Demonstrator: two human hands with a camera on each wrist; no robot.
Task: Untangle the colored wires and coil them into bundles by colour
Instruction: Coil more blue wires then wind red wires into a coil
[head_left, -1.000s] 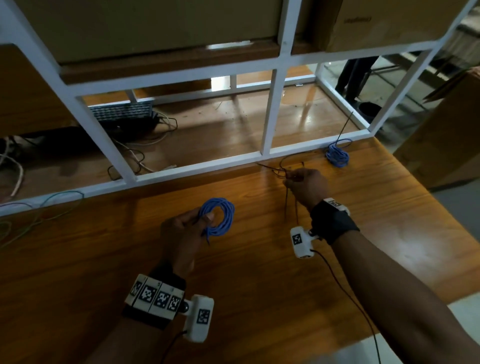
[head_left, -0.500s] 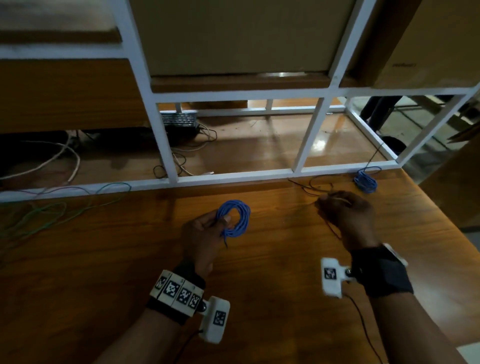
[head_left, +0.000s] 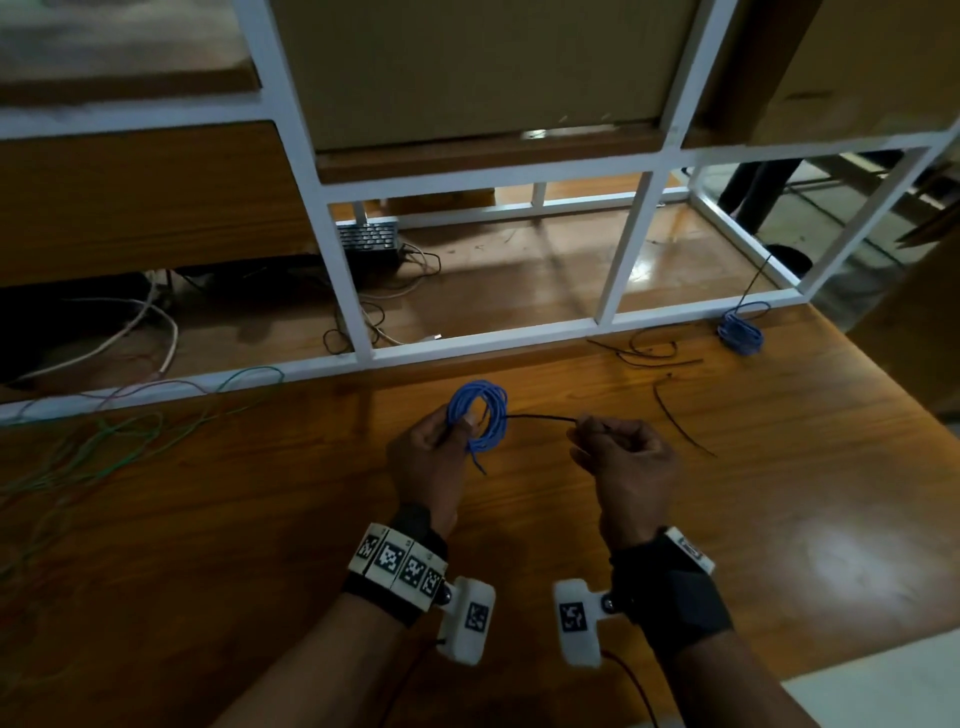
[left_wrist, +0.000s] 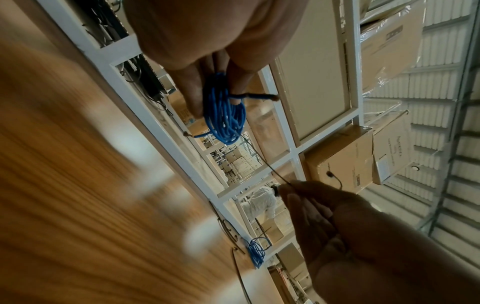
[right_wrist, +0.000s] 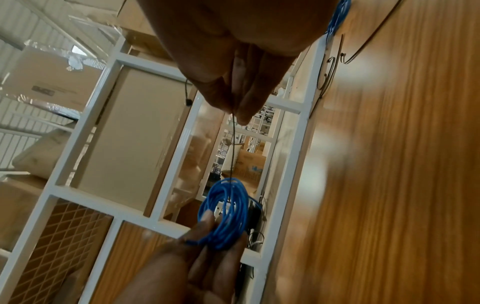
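My left hand pinches a coil of blue wire above the wooden table; the coil hangs from thumb and fingers in the left wrist view. My right hand pinches a thin dark wire whose free end reaches into the blue coil. The same dark wire runs from my right fingertips down to the coil in the right wrist view. A second blue bundle lies at the table's far right edge. Loose dark wires lie near it.
A white metal frame borders the table's far edge. Green and pink wires sprawl at the far left. Another dark wire piece lies right of my right hand. Cardboard boxes stand behind the frame, and a person's legs at the far right.
My right hand drew back from the loose dark wires at the far edge with one dark wire and brought it beside the blue coil. The left hand kept holding the coil.
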